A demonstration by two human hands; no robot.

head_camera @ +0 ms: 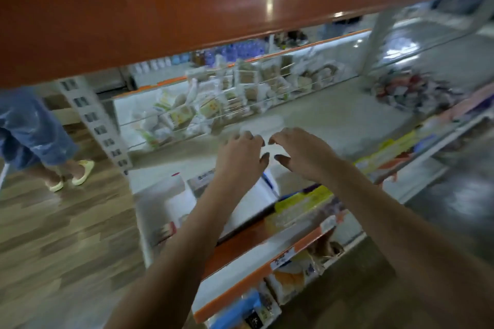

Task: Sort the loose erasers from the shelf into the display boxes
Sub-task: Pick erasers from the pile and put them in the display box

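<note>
- Two sets of fingers (250, 139) are seen loosely curled and spread, nothing gripped, the left hand (240, 155) and right hand (302, 152) hovering over the pale grey shelf (334, 115).
- Loose erasers appear heaped as a blurred red-and-white pile (411, 93) at far right, well apart.
- A reach rightward is judged needed; few should be gathered at once.
- White display boxes (176, 195) sit below; contents cannot be told.

A pile of small packets (411, 93) is seen far right on the shelf (334, 115), with bagged goods (213, 99) set behind it.
</note>
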